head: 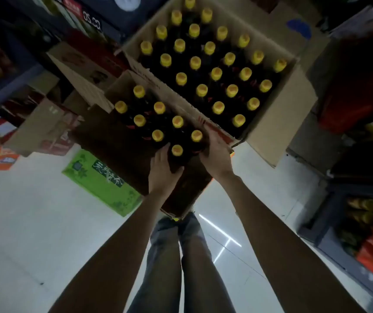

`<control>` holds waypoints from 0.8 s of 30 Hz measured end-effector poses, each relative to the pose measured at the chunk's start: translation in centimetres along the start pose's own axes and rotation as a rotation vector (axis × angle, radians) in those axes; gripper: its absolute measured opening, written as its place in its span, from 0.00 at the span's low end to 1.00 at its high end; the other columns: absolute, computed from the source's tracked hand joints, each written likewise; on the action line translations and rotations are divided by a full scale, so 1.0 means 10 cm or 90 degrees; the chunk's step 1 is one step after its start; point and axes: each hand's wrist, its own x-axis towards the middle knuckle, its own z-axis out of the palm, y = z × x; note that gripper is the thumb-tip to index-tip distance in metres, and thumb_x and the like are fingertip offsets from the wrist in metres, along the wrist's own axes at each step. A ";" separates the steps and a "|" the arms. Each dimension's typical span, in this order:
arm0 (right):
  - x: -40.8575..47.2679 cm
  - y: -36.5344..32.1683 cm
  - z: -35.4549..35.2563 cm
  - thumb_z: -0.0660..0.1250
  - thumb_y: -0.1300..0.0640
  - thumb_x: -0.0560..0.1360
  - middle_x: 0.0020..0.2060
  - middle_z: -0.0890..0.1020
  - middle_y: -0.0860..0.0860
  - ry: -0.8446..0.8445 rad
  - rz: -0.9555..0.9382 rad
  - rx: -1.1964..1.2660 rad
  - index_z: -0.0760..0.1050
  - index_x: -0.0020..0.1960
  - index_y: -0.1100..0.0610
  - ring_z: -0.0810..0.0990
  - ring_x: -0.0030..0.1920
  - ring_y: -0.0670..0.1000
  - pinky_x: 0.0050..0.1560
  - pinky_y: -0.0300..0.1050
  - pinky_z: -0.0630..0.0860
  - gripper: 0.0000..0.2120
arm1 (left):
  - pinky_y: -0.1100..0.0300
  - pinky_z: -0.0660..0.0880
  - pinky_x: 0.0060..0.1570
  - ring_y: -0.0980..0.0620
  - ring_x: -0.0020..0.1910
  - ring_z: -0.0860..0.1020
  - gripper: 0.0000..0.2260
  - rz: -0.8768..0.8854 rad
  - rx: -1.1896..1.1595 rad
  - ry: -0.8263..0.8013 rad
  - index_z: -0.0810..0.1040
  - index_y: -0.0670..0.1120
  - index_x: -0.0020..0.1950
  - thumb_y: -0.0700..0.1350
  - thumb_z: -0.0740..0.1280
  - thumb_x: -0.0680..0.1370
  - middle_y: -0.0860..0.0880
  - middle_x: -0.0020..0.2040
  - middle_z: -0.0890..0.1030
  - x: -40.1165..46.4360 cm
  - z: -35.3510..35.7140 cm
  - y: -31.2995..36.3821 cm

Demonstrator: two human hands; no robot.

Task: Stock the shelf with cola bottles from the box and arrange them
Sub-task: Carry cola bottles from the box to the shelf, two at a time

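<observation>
- I see two open cardboard boxes of dark cola bottles with yellow caps, viewed from straight above; both stand on a pale, glossy floor (34,222).
- The near box (122,159) holds nine capped bottles, grouped toward its far and right sides; its near-left part is dark and I cannot tell what, if anything, lies there.
- The far box (278,123) stands just beyond and to the right of the near box, touching it along one flap; it is packed with bottles in rows.
- My left hand (163,175) grips the nearest bottle (177,154) in the near box: fingers curl round its left shoulder and the thumb lies across its near side.
- My right hand (215,154) reaches to the right-hand bottle (196,141) at the box edge; the fingers curve against the bottle's side, and I judge it to be gripped, though the fingertips are hidden behind it.
- Both bottles stand upright inside the box, caps level with their neighbours.
- A green carton (99,179) with white lettering lies flat on the floor, left of the near box.
- More cardboard cartons (45,129) stack at the far left.
- Shelving (361,222) with red and yellow goods lines the right edge.
- My legs in grey trousers (181,256) show between my forearms.
</observation>
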 end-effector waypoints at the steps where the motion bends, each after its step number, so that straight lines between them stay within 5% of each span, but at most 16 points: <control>1: 0.07 0.04 0.05 0.65 0.67 0.72 0.67 0.72 0.55 0.006 -0.003 -0.030 0.64 0.73 0.54 0.65 0.71 0.55 0.67 0.50 0.68 0.31 | 0.49 0.72 0.57 0.45 0.68 0.66 0.33 0.016 0.037 0.029 0.63 0.48 0.74 0.48 0.73 0.72 0.46 0.70 0.68 0.06 0.05 0.00; 7: 0.06 0.16 0.24 0.70 0.67 0.68 0.58 0.77 0.60 0.042 -0.066 -0.235 0.70 0.66 0.62 0.72 0.60 0.63 0.63 0.59 0.69 0.27 | 0.52 0.76 0.45 0.43 0.54 0.76 0.34 0.012 0.172 0.158 0.71 0.45 0.62 0.52 0.80 0.61 0.44 0.59 0.76 0.16 0.32 -0.03; 12: 0.22 0.15 0.41 0.76 0.61 0.67 0.61 0.76 0.59 0.020 0.020 -0.174 0.66 0.68 0.59 0.72 0.64 0.61 0.62 0.55 0.71 0.33 | 0.53 0.76 0.43 0.43 0.48 0.78 0.31 0.035 0.186 0.232 0.72 0.44 0.56 0.50 0.81 0.59 0.43 0.51 0.78 0.25 0.41 -0.06; 18: 0.05 0.01 0.35 0.74 0.63 0.68 0.60 0.75 0.56 0.048 0.001 -0.102 0.68 0.64 0.59 0.71 0.62 0.60 0.53 0.59 0.77 0.27 | 0.48 0.78 0.45 0.42 0.50 0.78 0.30 0.084 0.113 0.182 0.68 0.48 0.57 0.46 0.80 0.62 0.44 0.53 0.77 0.14 0.16 -0.10; 21: -0.28 -0.19 0.10 0.76 0.61 0.67 0.58 0.76 0.56 0.113 -0.016 -0.018 0.69 0.61 0.60 0.72 0.59 0.58 0.51 0.50 0.74 0.26 | 0.54 0.76 0.44 0.45 0.53 0.77 0.26 0.137 0.019 0.124 0.73 0.45 0.59 0.46 0.79 0.65 0.45 0.57 0.73 -0.06 -0.19 0.00; 24: -0.66 -0.51 -0.37 0.78 0.60 0.67 0.54 0.75 0.50 0.191 0.003 0.125 0.65 0.62 0.54 0.73 0.54 0.46 0.50 0.28 0.69 0.30 | 0.61 0.71 0.47 0.54 0.54 0.73 0.24 0.207 -0.046 0.115 0.73 0.47 0.59 0.48 0.78 0.66 0.52 0.57 0.70 -0.31 -0.62 0.28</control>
